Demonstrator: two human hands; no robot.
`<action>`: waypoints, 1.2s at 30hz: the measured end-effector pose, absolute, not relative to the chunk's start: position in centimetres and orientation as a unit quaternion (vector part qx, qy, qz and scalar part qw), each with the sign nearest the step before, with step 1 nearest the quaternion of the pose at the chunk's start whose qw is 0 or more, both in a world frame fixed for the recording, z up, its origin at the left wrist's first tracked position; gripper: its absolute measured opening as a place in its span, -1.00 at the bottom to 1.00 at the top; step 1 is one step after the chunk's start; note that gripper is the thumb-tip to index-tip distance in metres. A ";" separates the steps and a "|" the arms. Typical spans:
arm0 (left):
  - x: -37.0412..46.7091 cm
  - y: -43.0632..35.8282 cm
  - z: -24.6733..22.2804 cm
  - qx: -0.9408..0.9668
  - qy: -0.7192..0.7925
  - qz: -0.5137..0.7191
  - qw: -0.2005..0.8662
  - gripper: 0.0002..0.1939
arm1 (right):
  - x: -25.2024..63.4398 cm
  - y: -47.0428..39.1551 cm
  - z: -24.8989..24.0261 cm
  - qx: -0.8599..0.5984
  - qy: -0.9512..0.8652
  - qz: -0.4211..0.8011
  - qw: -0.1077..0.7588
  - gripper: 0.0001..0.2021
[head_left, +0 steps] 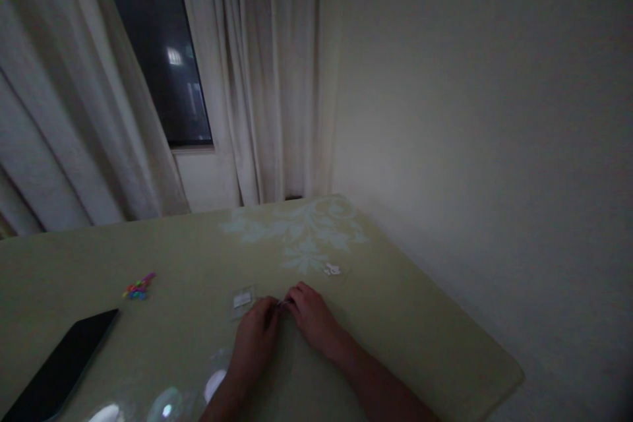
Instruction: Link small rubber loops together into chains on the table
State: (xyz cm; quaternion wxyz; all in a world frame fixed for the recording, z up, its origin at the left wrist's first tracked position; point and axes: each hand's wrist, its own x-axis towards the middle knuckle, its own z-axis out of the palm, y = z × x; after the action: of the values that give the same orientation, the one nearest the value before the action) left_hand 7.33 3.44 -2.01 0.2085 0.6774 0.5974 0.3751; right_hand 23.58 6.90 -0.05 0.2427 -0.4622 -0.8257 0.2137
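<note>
My left hand [258, 328] and my right hand [307, 311] meet over the middle of the table, fingers closed and fingertips nearly touching. Between them is a small, thin, whitish thing [283, 303], pinched from both sides and too small to name. Just left of my left hand lies a clear packet [242, 299] with a white label-like patch. A few small white pieces [332, 270] rest beyond my right hand.
A pile of small colourful pieces [138, 288] lies at the left, behind a dark flat tablet-like object [66, 362]. Round shiny items [167, 407] sit at the front edge of view. The green table [420, 330] meets a wall on the right; curtains hang behind.
</note>
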 end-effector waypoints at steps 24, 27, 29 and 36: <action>6.3 1.8 -2.1 0.766 0.533 0.325 0.151 -0.70 | 26.4 8.0 0.9 -0.400 -0.839 0.281 0.239 -0.76; 5.3 2.1 -1.6 0.747 0.541 0.357 0.146 -0.72 | 26.1 8.2 0.7 -0.405 -0.835 0.276 0.251 -0.88; 3.8 2.5 -1.4 0.711 0.586 0.380 0.088 -0.74 | 26.1 8.4 0.6 -0.411 -0.825 0.278 0.270 -0.88; -1.2 4.3 -2.2 0.638 0.708 0.301 0.038 -0.36 | 26.7 8.9 0.9 -0.456 -0.798 0.263 0.295 -0.72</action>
State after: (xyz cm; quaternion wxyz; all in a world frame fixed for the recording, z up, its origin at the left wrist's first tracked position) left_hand -1.24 4.27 -2.20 0.0379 0.6378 0.7078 0.3013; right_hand 26.66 8.93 0.91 0.2946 -0.4558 -0.7975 0.2633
